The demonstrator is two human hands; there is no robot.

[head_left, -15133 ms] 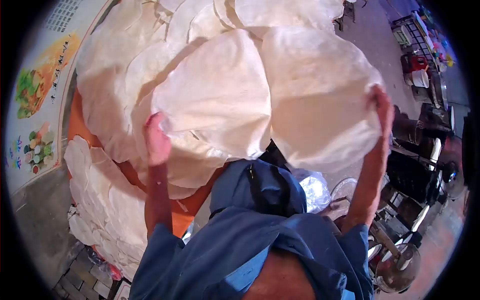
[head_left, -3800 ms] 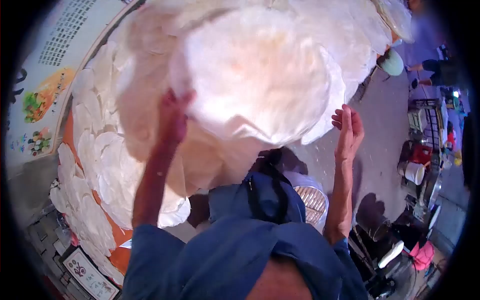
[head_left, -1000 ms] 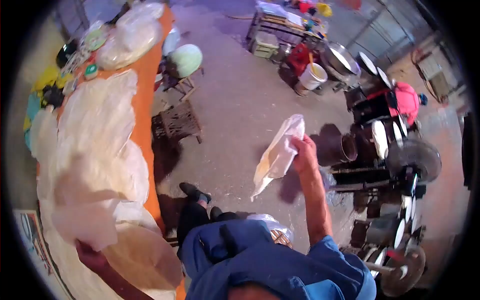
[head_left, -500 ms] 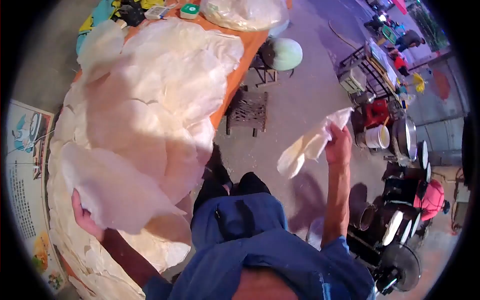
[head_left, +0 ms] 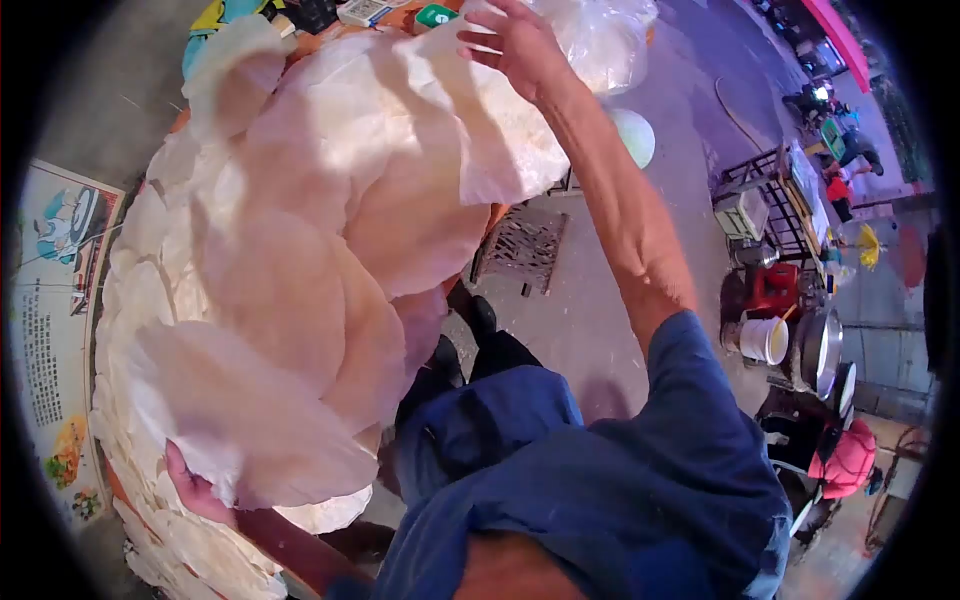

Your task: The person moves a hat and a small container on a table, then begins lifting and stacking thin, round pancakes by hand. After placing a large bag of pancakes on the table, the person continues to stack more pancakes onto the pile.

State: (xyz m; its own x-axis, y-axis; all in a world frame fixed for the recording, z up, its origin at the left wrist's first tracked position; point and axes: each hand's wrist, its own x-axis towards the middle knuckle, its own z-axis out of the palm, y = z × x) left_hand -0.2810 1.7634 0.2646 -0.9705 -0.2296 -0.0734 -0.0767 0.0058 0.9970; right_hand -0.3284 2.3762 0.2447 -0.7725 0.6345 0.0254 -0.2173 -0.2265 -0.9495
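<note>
Large, thin, pale flatbreads (head_left: 280, 270) lie overlapping across a long table. At the near left, my left hand (head_left: 200, 492) grips the edge of a flatbread (head_left: 250, 415), its fingers partly hidden beneath the sheet. My right hand (head_left: 520, 48) reaches out to the table's far end, fingers spread and holding nothing. Just below that hand, another flatbread (head_left: 505, 150) lies over the table's right edge.
A green-and-white box (head_left: 435, 16) and a clear plastic bag (head_left: 605, 45) sit at the far end. Beside the table stand a woven stool (head_left: 522, 248) and a pale green melon (head_left: 635, 138). A white bucket (head_left: 763, 341) and a person in pink (head_left: 845, 458) are at right.
My right hand has swung from the right side to the table's far end and let go of its flatbread. My left hand still holds its sheet, slightly lower in view.
</note>
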